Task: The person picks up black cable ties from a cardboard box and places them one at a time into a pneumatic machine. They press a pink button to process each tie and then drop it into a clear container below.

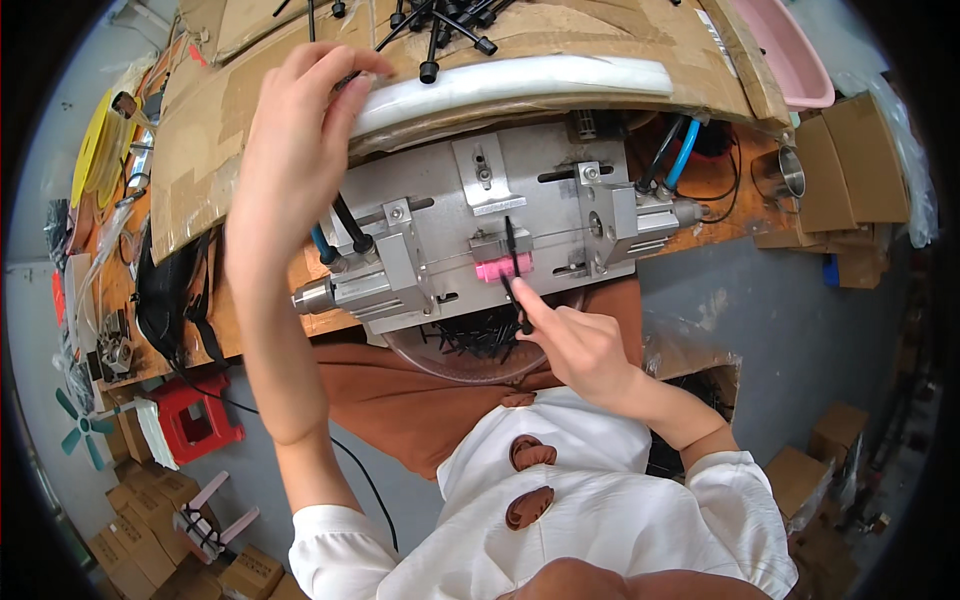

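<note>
1. Your right hand [585, 350] grasped the lower part of a slim black rod [511, 240], index finger extended along it and the other fingers curled.
2. That rod lay across a pink block [490, 270] near the front edge of a grey metal plate [430, 180], its far end reaching toward a small metal bracket [485, 175].
3. Your left hand [310, 115] was raised over the cardboard [590, 35], beside the left end of a white padded strip [520, 88]. Its thumb and fingers were drawn together with something dark between them; too little showed to tell whether you gripped it.
4. Just beyond that hand, a pile of black rods with thick heads [435, 40] lay on the cardboard.
5. Two metal cylinders flanked the pink block on the plate, the left one [365, 295] and the right one [640, 230], each with tubing close by; a blue tube [683, 155] rose near the right one.
6. Below the plate's front edge, a clear basin [408, 355] held more black rods.
7. The plate sat over the orange-brown surface [265, 315], where a steel cup [780, 178] stood toward your right and a black bag [165, 300] hung at your left.
</note>
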Demonstrator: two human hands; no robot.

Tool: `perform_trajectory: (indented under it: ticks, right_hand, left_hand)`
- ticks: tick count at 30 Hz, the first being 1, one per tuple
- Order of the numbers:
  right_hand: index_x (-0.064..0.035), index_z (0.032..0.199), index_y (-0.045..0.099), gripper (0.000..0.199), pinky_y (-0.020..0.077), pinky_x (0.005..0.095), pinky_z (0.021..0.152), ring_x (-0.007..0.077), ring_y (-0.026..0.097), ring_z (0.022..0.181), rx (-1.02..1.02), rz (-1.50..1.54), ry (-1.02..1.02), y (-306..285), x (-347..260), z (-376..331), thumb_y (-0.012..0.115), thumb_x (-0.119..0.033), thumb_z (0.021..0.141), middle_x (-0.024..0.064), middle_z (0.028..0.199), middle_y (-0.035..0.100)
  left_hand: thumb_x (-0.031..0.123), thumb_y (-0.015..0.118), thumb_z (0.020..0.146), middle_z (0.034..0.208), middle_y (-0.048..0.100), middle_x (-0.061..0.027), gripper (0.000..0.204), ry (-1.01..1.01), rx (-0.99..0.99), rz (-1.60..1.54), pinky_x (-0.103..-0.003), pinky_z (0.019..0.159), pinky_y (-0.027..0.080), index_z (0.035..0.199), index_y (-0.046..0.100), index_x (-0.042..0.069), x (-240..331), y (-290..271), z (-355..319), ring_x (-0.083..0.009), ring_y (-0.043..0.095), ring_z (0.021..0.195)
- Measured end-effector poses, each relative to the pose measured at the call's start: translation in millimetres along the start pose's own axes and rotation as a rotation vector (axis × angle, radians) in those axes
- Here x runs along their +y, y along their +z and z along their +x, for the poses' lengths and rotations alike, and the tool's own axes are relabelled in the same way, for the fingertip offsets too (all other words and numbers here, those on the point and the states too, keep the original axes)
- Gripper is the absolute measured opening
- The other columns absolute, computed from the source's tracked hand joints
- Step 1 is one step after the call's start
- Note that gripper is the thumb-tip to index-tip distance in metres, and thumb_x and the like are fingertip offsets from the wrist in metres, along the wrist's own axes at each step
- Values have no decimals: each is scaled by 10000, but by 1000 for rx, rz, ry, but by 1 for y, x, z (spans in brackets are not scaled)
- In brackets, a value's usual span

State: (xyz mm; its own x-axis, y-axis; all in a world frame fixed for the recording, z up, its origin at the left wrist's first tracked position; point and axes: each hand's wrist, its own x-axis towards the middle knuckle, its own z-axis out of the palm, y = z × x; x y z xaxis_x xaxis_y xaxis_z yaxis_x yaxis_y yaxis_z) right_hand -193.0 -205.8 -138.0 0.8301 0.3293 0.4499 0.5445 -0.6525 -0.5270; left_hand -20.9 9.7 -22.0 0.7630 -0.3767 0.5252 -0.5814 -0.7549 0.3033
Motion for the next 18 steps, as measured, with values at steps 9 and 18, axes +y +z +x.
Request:
perform_trajectory:
  ticks: [9, 18]
  right_hand:
    - [-24, 1323, 507, 609, 441, 277, 482, 124, 568, 612, -214, -131, 32, -23, -5, 18, 710, -141, 762, 20, 723, 559]
    - [-7, 1012, 639, 272, 494, 306, 676, 223, 635, 819, -29, -553, -94, -66, 35, 222, 724, -131, 785, 76, 914, 664]
  left_hand:
    - [-138, 600, 744, 892, 607, -102, 424, -4, 155, -16, -320, 695, 479, 1112, 658, 64, 27, -12, -38, -245, 564, 758]
    - [87, 712, 742, 853, 526, -82, 652, -68, -101, -71, -322, 654, 421, 1322, 466, -80, 116, 55, -154, -220, 486, 727]
